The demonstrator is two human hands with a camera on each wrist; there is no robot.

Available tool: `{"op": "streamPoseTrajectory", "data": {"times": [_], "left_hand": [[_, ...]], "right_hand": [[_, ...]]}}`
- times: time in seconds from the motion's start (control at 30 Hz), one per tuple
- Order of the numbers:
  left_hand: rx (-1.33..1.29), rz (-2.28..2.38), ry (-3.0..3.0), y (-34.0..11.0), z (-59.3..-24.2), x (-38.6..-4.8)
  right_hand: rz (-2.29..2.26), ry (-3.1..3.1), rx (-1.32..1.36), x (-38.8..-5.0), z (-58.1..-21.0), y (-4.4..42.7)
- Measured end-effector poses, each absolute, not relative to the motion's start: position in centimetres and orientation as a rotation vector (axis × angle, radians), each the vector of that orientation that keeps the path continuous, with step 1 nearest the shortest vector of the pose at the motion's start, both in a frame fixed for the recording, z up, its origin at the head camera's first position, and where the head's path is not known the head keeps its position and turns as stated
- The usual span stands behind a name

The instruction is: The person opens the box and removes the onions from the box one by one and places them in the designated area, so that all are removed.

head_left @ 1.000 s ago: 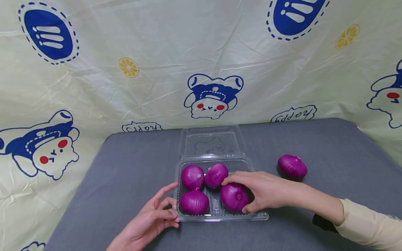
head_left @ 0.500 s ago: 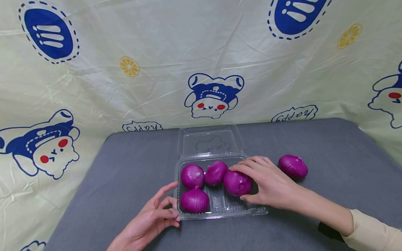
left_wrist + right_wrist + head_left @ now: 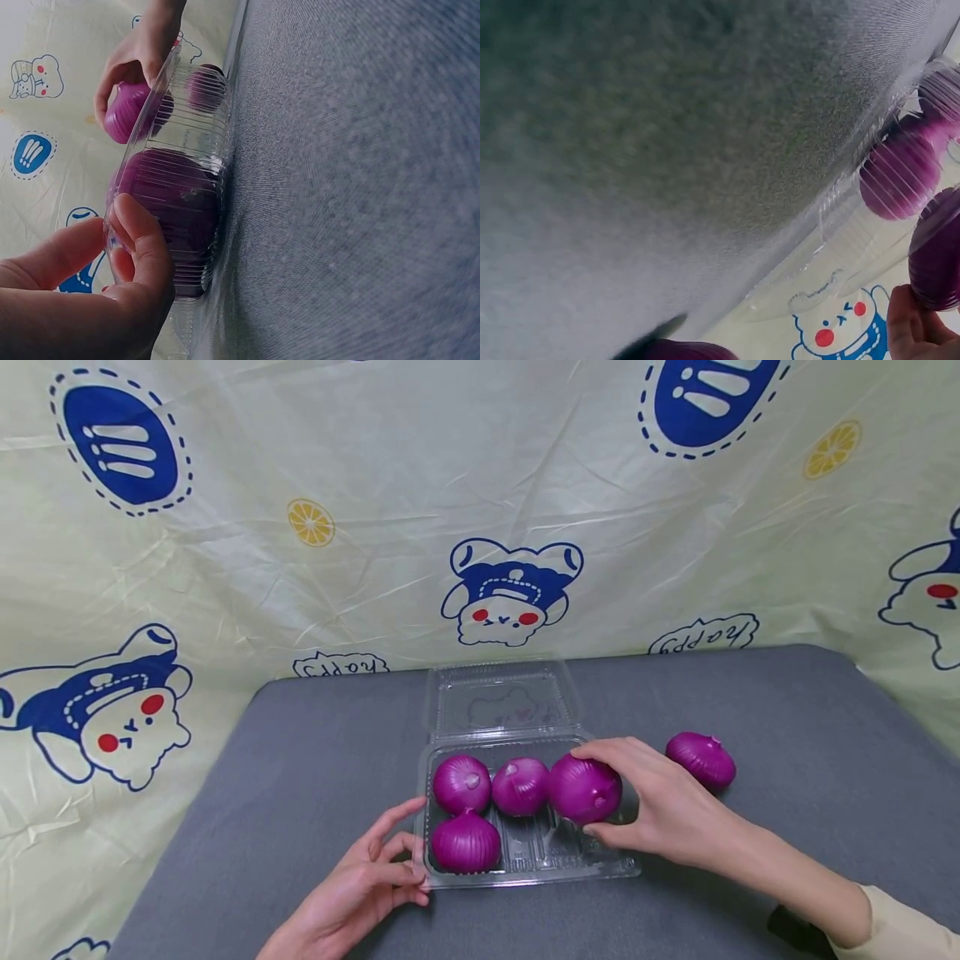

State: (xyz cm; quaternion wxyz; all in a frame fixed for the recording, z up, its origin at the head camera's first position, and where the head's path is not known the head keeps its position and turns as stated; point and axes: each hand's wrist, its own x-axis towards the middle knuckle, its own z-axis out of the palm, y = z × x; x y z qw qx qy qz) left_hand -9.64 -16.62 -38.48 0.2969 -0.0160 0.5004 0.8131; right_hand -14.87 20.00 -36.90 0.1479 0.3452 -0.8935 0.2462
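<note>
A clear plastic clamshell box point(image 3: 555, 870) lies on the table with its lid folded back. My left hand point(image 3: 360, 881) pinches the box's left rim near the front corner; the left wrist view shows thumb and fingertips at the rim. My right hand point(image 3: 663, 802) grips a red onion point(image 3: 585, 789) between thumb and fingers, over the right part of the box. In the left wrist view, this onion point(image 3: 129, 112) is raised above the rim. Inside the box sit a back-left onion point(image 3: 462, 783), a front-left onion point(image 3: 466, 843) and a back-middle onion point(image 3: 521, 787).
Another red onion point(image 3: 701, 760) lies on the grey tabletop point(image 3: 337, 752), right of the box behind my right forearm. The transparent lid point(image 3: 502, 697) reaches toward the table's back edge. A printed cloth point(image 3: 390, 577) hangs behind the table.
My right hand has moved the gripped onion from the front right of the box backward, then slightly right. The back-middle onion has shifted and turned a little. My left hand stays at the rim.
</note>
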Motion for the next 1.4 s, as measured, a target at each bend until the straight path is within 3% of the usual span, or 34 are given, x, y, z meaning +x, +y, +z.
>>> {"op": "streamPoseTrajectory", "data": {"times": [1.4], "left_hand": [[-0.017, 2.159, 1.316, -16.7, -38.6, -9.7]], "right_hand": [[1.015, -2.493, 0.869, -13.6, -35.4, 25.1]]}}
